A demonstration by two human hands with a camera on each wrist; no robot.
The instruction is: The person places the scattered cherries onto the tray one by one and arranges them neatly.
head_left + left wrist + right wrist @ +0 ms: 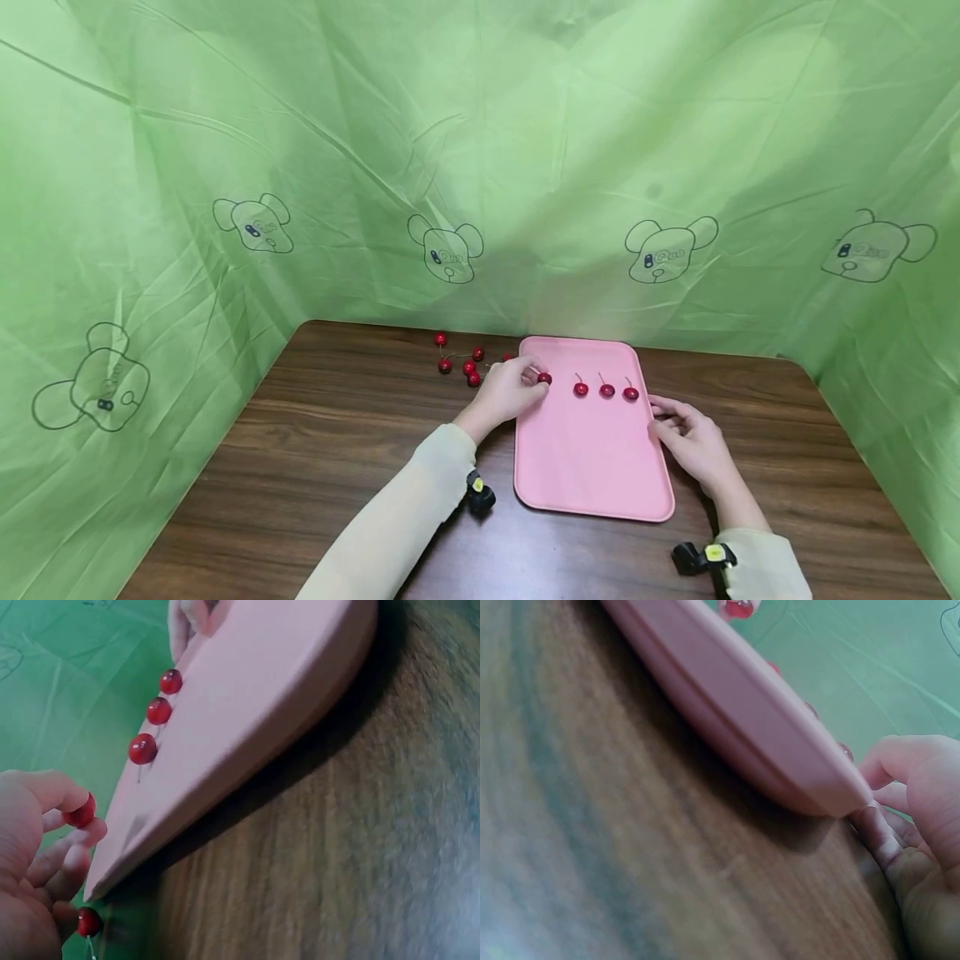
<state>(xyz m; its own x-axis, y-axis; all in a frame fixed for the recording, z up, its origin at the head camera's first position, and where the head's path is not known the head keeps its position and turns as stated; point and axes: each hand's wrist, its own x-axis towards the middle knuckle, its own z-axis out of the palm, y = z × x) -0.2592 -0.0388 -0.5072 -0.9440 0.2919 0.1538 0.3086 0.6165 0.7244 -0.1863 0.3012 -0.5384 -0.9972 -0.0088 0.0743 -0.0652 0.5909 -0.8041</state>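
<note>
My left hand (510,390) pinches a red cherry (80,811) between thumb and fingertips, over the left side of a pink tray (592,467). Its other fingers are bent below the cherry in the left wrist view. To the right of the held one, three cherries (607,390) with thin stems sit in a row across the tray. At the tray's right edge, my right hand (693,442) holds the rim with thumb and fingers, close to the end of the row. In the right wrist view, the tray wall (727,697) partly hides the row.
Several loose cherries (468,367) with stems lie on the dark wooden table (315,433) left of the tray, one partly behind my left hand. A green curtain (555,167) with printed bear heads encloses the back and sides. A black camera is strapped at each wrist.
</note>
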